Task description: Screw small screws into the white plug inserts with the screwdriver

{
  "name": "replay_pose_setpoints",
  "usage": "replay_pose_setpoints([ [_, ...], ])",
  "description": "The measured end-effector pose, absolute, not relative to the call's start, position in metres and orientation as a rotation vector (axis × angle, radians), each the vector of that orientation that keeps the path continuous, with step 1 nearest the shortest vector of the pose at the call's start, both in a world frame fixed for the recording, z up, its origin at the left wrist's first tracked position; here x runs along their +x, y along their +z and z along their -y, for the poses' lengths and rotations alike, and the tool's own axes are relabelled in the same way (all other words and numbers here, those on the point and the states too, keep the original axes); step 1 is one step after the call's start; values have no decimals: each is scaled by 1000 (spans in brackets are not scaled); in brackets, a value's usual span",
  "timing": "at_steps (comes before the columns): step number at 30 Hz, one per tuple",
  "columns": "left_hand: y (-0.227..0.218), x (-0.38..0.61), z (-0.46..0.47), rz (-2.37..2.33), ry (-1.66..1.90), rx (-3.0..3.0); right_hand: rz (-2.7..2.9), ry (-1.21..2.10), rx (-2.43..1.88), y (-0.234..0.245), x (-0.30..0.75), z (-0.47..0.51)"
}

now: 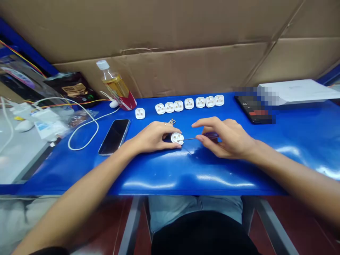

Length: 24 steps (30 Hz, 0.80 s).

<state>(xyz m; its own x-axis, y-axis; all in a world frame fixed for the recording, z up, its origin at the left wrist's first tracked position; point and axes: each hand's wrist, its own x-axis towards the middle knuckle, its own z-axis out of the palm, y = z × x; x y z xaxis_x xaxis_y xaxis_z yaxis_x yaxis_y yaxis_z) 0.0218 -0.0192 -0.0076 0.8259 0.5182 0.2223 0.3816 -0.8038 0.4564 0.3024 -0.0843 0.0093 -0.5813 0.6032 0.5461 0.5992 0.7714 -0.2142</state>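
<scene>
Cardboard (186,71) stands upright along the back edge of the blue tabletop (159,173), and most of what lies there is pushed toward that side, presumably to leave the front edge free for the forearms. Seven white plug pieces (189,105) form a loose row near the back edge, metal parts facing up, likely so each can be checked at a glance; one more white piece (140,113) sits to their left, near the bottle (117,86).

About midway between the front and back edges lies the worked plug piece (175,137). The left hand (154,137) is closed around its far and near sides, thumb and fingers pinching it, probably to keep it from turning. The right hand (230,138) is partly closed on a screwdriver (190,139), thumb and curled fingers about the handle while the index finger lifts clear of it. Its shaft runs almost flat to the piece (whether the tip is seated in a screw is too small to tell).

Small metal parts (172,121) are heaped just behind the piece, apparently for easy reach. A phone (114,137) lies left of the left hand, and another device (252,108) rests near the back right corner, seemingly kept out of the way.
</scene>
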Motion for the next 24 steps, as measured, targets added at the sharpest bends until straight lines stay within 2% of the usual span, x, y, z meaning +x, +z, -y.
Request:
replay_pose_setpoints([
  [8, -7, 24, 20, -667, 491, 2610, 2325, -15, -909, 9, 302, 84],
  [12, -8, 23, 20, -674, 501, 2608, 2330, 74, -906, 9, 301, 84],
  [16, -8, 23, 20, -679, 490, 2597, 2321, -20, -967, 11, 300, 84],
  [20, -7, 24, 20, -674, 498, 2592, 2303, 116, -963, 13, 299, 85],
  [24, -7, 24, 20, -683, 486, 2585, 2324, 51, -993, 14, 299, 86],
])
